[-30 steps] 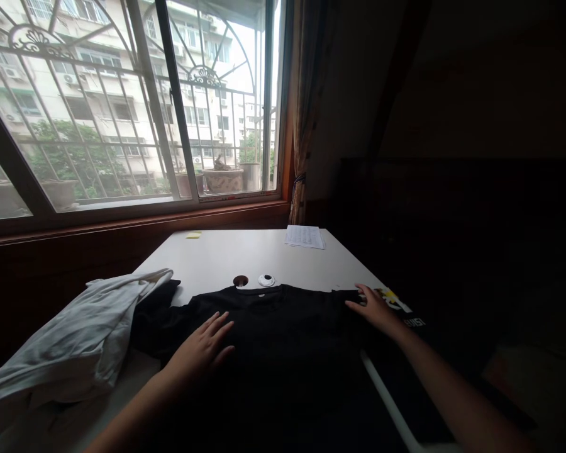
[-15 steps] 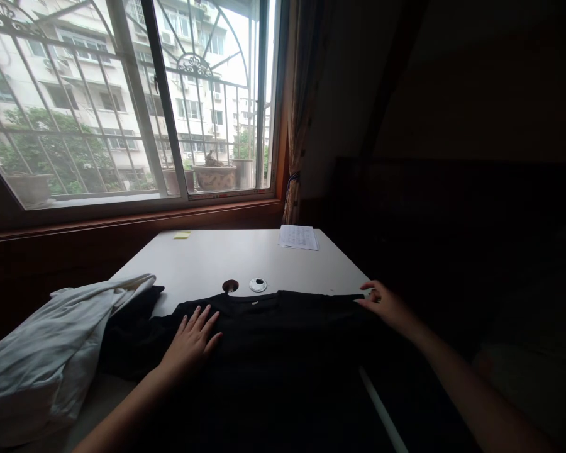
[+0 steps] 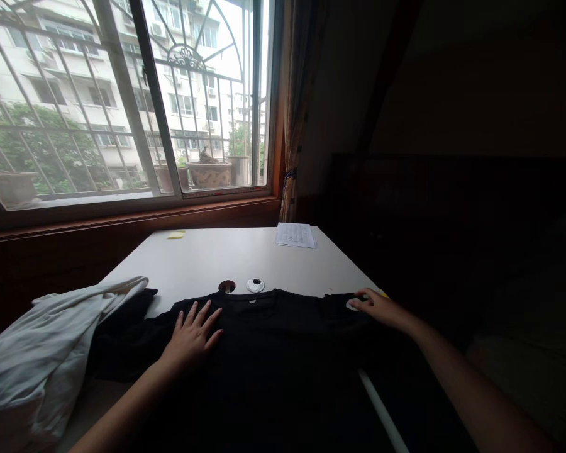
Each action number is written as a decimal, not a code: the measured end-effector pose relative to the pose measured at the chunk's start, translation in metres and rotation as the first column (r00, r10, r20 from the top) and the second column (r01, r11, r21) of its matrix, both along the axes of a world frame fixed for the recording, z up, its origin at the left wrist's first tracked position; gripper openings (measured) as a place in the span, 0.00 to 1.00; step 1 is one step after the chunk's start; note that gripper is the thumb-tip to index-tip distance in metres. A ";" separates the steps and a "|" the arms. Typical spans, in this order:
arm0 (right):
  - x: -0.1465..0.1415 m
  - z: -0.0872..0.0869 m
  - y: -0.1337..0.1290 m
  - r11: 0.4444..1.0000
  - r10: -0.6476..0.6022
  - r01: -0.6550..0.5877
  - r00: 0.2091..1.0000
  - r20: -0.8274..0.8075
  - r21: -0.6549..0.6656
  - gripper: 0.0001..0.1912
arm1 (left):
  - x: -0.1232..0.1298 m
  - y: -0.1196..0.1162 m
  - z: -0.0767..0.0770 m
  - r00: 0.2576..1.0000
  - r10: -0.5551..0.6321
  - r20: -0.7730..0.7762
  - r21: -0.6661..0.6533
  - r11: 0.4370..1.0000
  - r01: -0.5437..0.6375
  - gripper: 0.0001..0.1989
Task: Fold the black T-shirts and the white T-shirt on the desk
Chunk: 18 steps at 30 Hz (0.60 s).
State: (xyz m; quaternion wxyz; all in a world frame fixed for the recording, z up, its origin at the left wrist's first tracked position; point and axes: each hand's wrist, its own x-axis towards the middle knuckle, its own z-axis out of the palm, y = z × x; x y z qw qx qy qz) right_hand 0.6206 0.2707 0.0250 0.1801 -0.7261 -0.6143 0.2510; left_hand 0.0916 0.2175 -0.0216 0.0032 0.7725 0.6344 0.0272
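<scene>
A black shirt [image 3: 273,365] lies spread over the table, its neckline with a small pale label [image 3: 252,301] toward the far side. My left hand [image 3: 191,333] rests flat on the shirt left of the neckline, fingers spread. At the shirt's right sleeve, my right hand [image 3: 382,308] has thumb and fingers drawn together on the sleeve cloth near the table's right edge. Much of the shirt's lower part is lost in shadow.
White cloth [image 3: 42,352] is heaped on the left. The white table [image 3: 207,251] has a round hole [image 3: 227,287], a round cover [image 3: 255,285], papers [image 3: 295,235] and a yellow note [image 3: 176,234]. Behind it are a barred window [image 3: 122,107] and a curtain [image 3: 290,126].
My right hand has moved slightly inward with the sleeve end, and its fingers have closed in. My left hand stays flat on the shirt. The view has shifted a little.
</scene>
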 end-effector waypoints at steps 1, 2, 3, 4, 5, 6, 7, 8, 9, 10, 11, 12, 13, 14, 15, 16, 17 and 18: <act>-0.002 0.003 -0.006 0.999 0.014 -0.017 0.998 -0.056 -0.040 0.35 | -0.001 0.001 0.000 1.000 0.001 0.003 0.000 1.000 -0.001 0.30; -0.004 0.007 -0.013 0.997 0.030 -0.039 0.991 -0.129 -0.069 0.38 | -0.002 0.002 0.000 1.000 0.003 0.005 0.001 1.000 -0.003 0.30; -0.006 0.010 -0.020 0.994 0.049 -0.068 0.977 -0.209 -0.087 0.41 | -0.003 0.003 0.001 1.000 0.006 0.006 0.003 1.000 -0.006 0.30; -0.008 0.013 -0.028 0.991 0.069 -0.099 0.956 -0.287 -0.093 0.43 | -0.003 0.003 0.001 1.000 0.008 0.005 0.004 1.000 -0.008 0.30; -0.010 0.015 -0.036 0.988 0.088 -0.128 0.930 -0.356 -0.091 0.44 | -0.003 0.003 0.001 1.000 0.011 0.004 0.006 1.000 -0.011 0.30; -0.012 0.017 -0.043 0.985 0.102 -0.149 0.906 -0.412 -0.085 0.44 | -0.003 0.003 0.001 1.000 0.012 0.001 0.009 1.000 -0.012 0.30; -0.015 0.018 -0.050 0.985 0.105 -0.156 0.887 -0.449 -0.078 0.44 | -0.003 0.003 0.001 1.000 0.013 -0.003 0.013 1.000 -0.013 0.30; -0.017 0.018 -0.057 0.987 0.093 -0.143 0.877 -0.471 -0.071 0.43 | -0.003 0.003 0.001 1.000 0.012 -0.007 0.015 1.000 -0.012 0.30; -0.019 0.018 -0.063 0.992 0.068 -0.111 0.870 -0.489 -0.060 0.42 | -0.003 0.002 0.001 1.000 0.011 -0.011 0.017 1.000 -0.010 0.30; -0.020 0.017 -0.068 0.996 0.036 -0.070 0.860 -0.509 -0.048 0.41 | -0.002 0.002 0.001 1.000 0.009 -0.015 0.017 1.000 -0.009 0.30; -0.021 0.015 -0.073 0.999 0.007 -0.032 0.849 -0.528 -0.039 0.39 | -0.002 0.001 0.001 1.000 0.008 -0.020 0.015 1.000 -0.008 0.30; -0.021 0.013 -0.077 0.999 -0.015 -0.004 0.839 -0.543 -0.034 0.38 | -0.002 0.001 0.001 1.000 0.006 -0.024 0.012 1.000 -0.006 0.30; -0.020 0.010 -0.080 0.999 -0.026 0.011 0.835 -0.549 -0.032 0.37 | -0.002 0.000 0.001 1.000 0.004 -0.028 0.009 1.000 -0.004 0.30; -0.017 0.006 -0.082 0.999 -0.028 0.015 0.842 -0.539 -0.028 0.36 | -0.002 -0.001 0.001 1.000 0.000 -0.031 0.006 1.000 0.000 0.30; -0.014 0.002 -0.082 1.000 -0.023 0.012 0.864 -0.504 -0.025 0.36 | -0.001 -0.003 0.001 0.999 -0.004 -0.034 0.005 1.000 0.005 0.30; -0.010 -0.003 -0.082 1.000 -0.018 0.013 0.901 -0.434 -0.016 0.34 | -0.001 -0.004 0.000 0.999 -0.010 -0.036 0.005 1.000 0.010 0.30; -0.005 -0.008 -0.080 1.000 -0.017 0.024 0.945 -0.327 0.015 0.32 | -0.001 -0.006 0.000 0.999 -0.015 -0.037 0.006 1.000 0.015 0.30; 0.000 -0.013 -0.076 0.997 -0.022 0.036 0.980 -0.196 0.067 0.28 | -0.001 -0.007 -0.001 0.999 -0.017 -0.038 0.008 1.000 0.017 0.30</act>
